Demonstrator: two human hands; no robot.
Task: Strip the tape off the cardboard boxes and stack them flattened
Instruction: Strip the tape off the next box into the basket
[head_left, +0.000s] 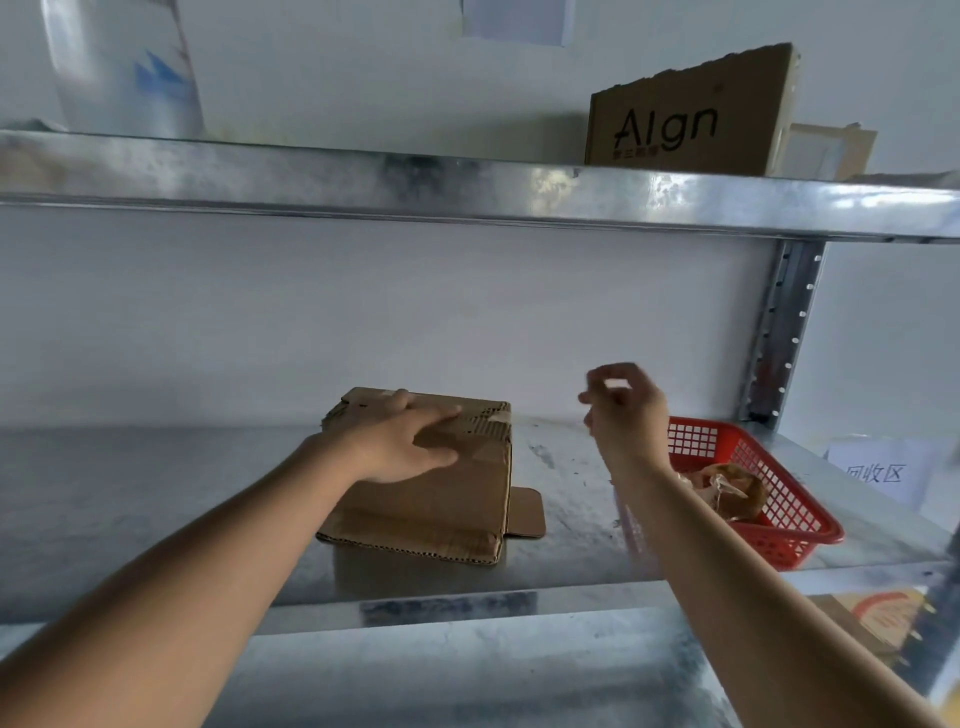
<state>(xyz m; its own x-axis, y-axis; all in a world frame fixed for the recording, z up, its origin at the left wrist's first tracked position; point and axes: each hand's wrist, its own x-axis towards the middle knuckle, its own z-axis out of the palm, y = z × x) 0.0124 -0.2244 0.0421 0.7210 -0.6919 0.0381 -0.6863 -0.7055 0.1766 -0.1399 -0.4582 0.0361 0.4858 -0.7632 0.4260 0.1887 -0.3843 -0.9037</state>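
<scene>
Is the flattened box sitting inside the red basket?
No, the flattened box lies on the metal shelf, left of the red basket.

Brown flattened box (431, 499), red lattice basket (769, 499), mottled silver shelf (156, 499), black-lettered brown carton (685, 114)

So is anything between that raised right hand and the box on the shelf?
Nothing visible. The right hand hangs in the air to the right of the box, with only bare shelf between them. The left hand already lies on the box; the red basket sits farther right.
</scene>
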